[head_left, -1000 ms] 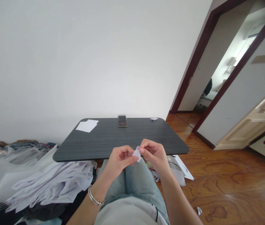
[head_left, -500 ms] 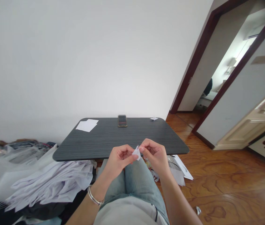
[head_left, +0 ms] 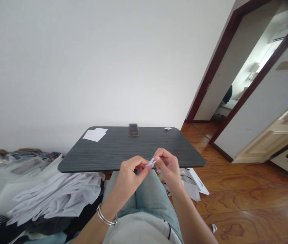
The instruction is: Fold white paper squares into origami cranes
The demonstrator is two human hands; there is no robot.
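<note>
A small folded piece of white paper point(head_left: 150, 162) is held between my two hands, just over the near edge of the dark table. My left hand point(head_left: 133, 173) pinches its left side between thumb and fingers. On the other side, my right hand point(head_left: 167, 166) has its thumb and forefinger closed on the paper's upper right end. The fingertips cover part of the folds. At the table's far right corner sits a folded white paper crane point(head_left: 168, 128).
The dark wood-grain table point(head_left: 118, 149) stands against a white wall. Sheets of white paper point(head_left: 95, 134) lie at its back left, and a phone on a stand point(head_left: 133, 130) is at the back middle. Heaped clothes point(head_left: 57, 196) fill the left; papers point(head_left: 197, 183) lie below at right.
The folded paper has turned from standing upright to a slanted, edge-on position. My right hand has risen slightly, and both hands still pinch the paper.
</note>
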